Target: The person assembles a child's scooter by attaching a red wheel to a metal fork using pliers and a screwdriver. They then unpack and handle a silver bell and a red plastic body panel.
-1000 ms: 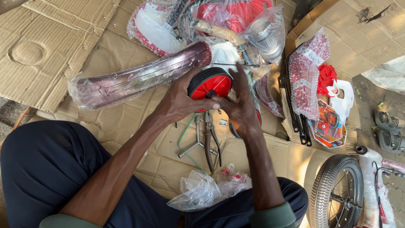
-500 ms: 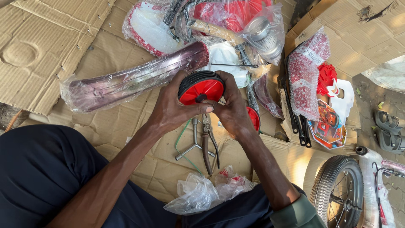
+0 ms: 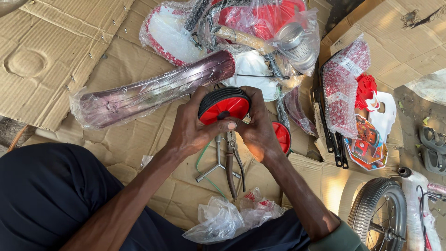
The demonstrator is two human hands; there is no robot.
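Right, centre of the view: a small red wheel with a black tyre (image 3: 224, 105), held up above the cardboard floor (image 3: 139, 135) with its red face towards the camera. Both hands are on it. The left hand (image 3: 190, 128) wraps the wheel's left and lower edge, thumb laid across the bottom of the red disc, fingers curled round the rim. The right hand (image 3: 258, 125) closes in from the other side, fingers bent against the wheel's right edge and its thumb meeting the left one at the hub. So both hands are clamped on this one wheel.

Just beside the right hand, partly hidden behind it, a second red wheel (image 3: 282, 136) lies on the cardboard. Directly below the hands sit a pair of brown-handled pliers (image 3: 233, 162) and a three-armed socket wrench (image 3: 216, 162), touching each other, with a green wire (image 3: 200, 160) curling past. Nearer the person's lap, a crumpled clear plastic bag (image 3: 232, 216).

Behind the held wheel, a long maroon part wrapped in clear plastic (image 3: 153, 90) runs slantwise. Further back, a heap of bagged red and white parts (image 3: 241, 28). Off to the right, a bubble-wrapped red piece (image 3: 341, 90), a colourful printed plate (image 3: 367, 142), and at the bottom right a spoked wheel with a black tyre (image 3: 378, 214).
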